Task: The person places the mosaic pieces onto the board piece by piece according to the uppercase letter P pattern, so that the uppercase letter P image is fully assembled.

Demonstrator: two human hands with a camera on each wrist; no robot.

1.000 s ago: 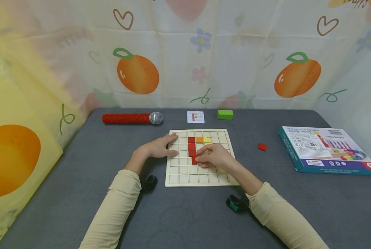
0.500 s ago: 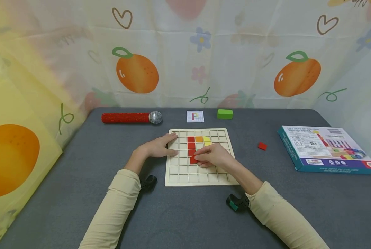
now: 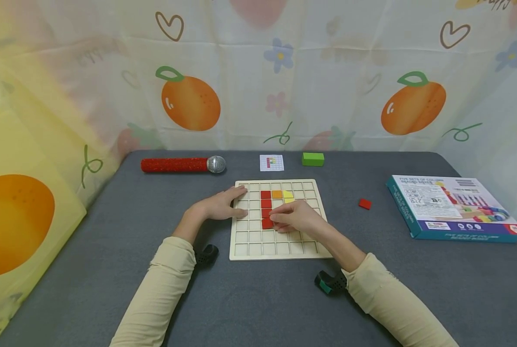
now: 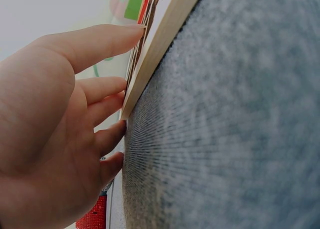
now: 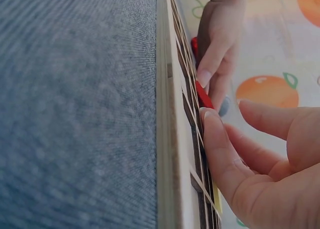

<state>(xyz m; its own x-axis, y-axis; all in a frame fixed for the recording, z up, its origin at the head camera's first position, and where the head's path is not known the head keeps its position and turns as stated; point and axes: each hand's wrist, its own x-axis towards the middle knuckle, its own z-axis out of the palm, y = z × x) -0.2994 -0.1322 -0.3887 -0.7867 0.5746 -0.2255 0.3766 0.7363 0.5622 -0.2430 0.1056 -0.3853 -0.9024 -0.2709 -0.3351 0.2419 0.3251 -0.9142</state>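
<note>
My left hand (image 3: 218, 205) rests its spread fingers on the left edge of a cream wooden grid board (image 3: 251, 250). In the left wrist view the thumb of that left hand (image 4: 55, 99) touches the board's rim. The right hand (image 3: 296, 217) is over the middle of the board, a fingertip against the right side of a red square tile (image 3: 267, 223). In the right wrist view one fingertip of the right hand (image 5: 250, 164) meets the red tile (image 5: 204, 96), while another stands apart from it. An orange tile (image 3: 277, 194) and yellow tiles (image 3: 288, 194) lie in the grid.
Behind the board are a small pattern card (image 3: 271, 163), a green block (image 3: 313, 159) and a red glittery microphone (image 3: 176, 165). A loose red tile (image 3: 364, 204) lies to the right, near a flat boxed set (image 3: 454, 207).
The red tile by the right fingertips has shifted left, into line beneath the other red tiles. The right fingers have moved slightly left with it. My left hand has stayed on the board.
</note>
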